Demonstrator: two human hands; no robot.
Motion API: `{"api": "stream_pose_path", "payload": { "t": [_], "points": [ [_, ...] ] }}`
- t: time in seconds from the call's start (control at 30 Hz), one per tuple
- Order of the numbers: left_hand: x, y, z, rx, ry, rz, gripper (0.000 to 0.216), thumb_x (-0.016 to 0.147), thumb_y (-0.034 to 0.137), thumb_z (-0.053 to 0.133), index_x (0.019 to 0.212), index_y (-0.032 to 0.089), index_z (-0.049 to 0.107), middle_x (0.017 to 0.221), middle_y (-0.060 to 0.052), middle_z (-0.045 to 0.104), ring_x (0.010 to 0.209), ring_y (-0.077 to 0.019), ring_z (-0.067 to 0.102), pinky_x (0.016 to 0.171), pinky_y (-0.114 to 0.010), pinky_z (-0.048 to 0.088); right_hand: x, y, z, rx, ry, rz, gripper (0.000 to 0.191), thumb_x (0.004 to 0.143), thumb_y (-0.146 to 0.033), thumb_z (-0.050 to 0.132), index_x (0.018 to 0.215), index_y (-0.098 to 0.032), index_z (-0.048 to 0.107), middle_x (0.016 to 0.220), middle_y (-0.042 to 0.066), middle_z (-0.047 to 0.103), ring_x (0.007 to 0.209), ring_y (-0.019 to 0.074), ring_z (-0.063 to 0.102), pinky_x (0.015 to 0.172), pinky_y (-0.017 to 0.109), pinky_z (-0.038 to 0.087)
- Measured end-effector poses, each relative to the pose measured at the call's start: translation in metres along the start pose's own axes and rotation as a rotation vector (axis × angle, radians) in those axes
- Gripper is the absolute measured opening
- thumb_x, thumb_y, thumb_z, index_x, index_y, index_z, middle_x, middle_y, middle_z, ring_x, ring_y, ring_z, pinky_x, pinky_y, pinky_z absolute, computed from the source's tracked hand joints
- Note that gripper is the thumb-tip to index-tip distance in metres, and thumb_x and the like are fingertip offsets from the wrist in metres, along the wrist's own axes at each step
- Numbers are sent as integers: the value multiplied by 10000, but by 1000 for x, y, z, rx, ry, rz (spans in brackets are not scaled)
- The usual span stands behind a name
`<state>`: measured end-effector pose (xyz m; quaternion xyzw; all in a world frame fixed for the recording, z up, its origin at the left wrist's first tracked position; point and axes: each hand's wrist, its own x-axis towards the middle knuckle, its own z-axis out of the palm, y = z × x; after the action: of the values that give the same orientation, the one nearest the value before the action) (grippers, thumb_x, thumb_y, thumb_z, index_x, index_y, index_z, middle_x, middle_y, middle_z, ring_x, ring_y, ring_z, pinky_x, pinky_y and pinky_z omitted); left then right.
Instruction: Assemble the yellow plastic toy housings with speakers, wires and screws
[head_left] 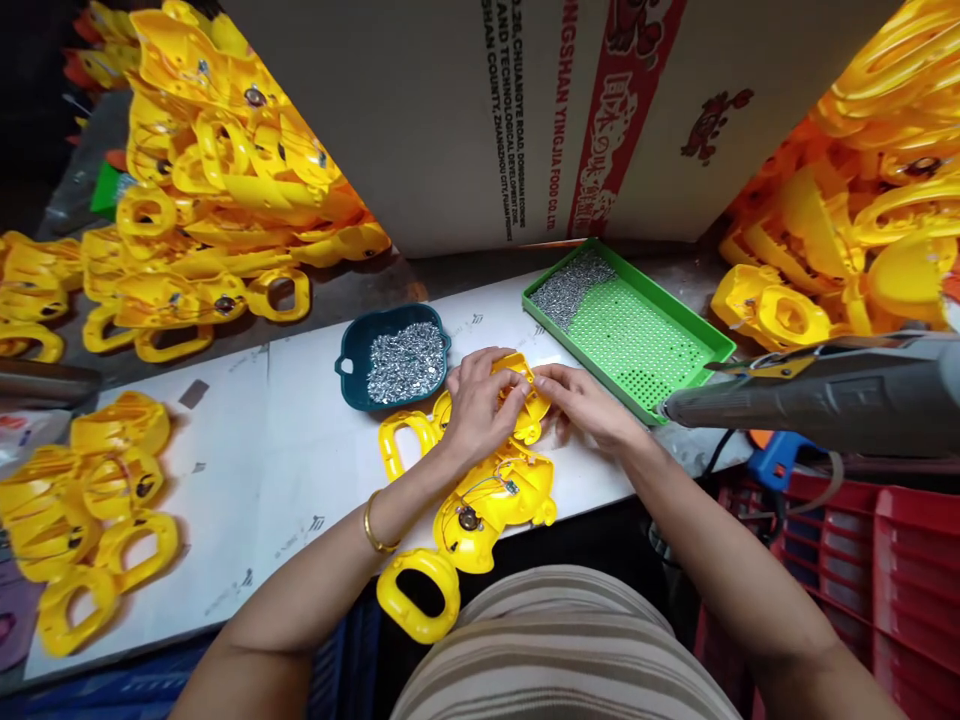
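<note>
My left hand [480, 410], with a gold bangle at the wrist, curls over a yellow plastic toy shell [534, 402]. Its thumb and fingertips are drawn together on the inner side of the shell. From the right, my right hand [589, 402] grips the edge of the same shell with thumb and forefinger; its other fingers are partly hidden underneath. Nearer my body lies a second yellow shell half [487, 510], hollow side up, with wires, a small circuit board and a round speaker inside. Its ring-shaped part [420, 597] hangs over the table's front edge.
A dark teal tray [358, 355] of small metal screws stands behind my left hand. Farther right sits a green perforated tray [652, 345] with more metal pieces. A grey power tool [810, 395] juts in from the right. Yellow shells [225, 190] are piled beside a large carton [450, 130].
</note>
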<state>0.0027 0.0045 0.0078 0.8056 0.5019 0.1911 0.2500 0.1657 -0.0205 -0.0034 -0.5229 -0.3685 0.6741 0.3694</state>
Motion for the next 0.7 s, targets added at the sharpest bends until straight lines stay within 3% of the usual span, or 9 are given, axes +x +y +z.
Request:
{"api": "stream_pose_path", "payload": {
  "t": [0.13,0.33,0.53,0.7],
  "points": [
    [0,-2,-2,-17,31,4,129,909,262,572,865,207,680,1285,-80,597,1216,-259,495,1014,-510,338,5,-4,5,112,20,17,205,853,-290,595,962,-121,560,699,-27,601,394,18,519,340,109,348],
    [6,-9,-12,-73,32,77,109,884,263,621,885,215,719,1277,-87,626,1166,-250,584,999,-494,424,7,-7,6,49,44,-30,317,816,-358,644,1007,-120,558,619,-47,585,388,30,502,383,131,400],
    [21,-4,-39,-129,116,337,201,830,357,708,925,186,661,1084,-80,715,1014,-190,669,905,-351,516,-13,-28,-1,-108,13,-214,453,809,-501,638,1106,-166,573,967,41,643,458,35,556,393,172,439],
    [42,13,-76,-34,70,630,425,864,480,645,1180,197,622,1136,-82,696,1026,-175,668,904,-295,519,-31,-57,0,-205,19,-341,528,815,-545,635,1167,-159,565,889,38,652,451,42,527,390,177,441]
  ]
}}
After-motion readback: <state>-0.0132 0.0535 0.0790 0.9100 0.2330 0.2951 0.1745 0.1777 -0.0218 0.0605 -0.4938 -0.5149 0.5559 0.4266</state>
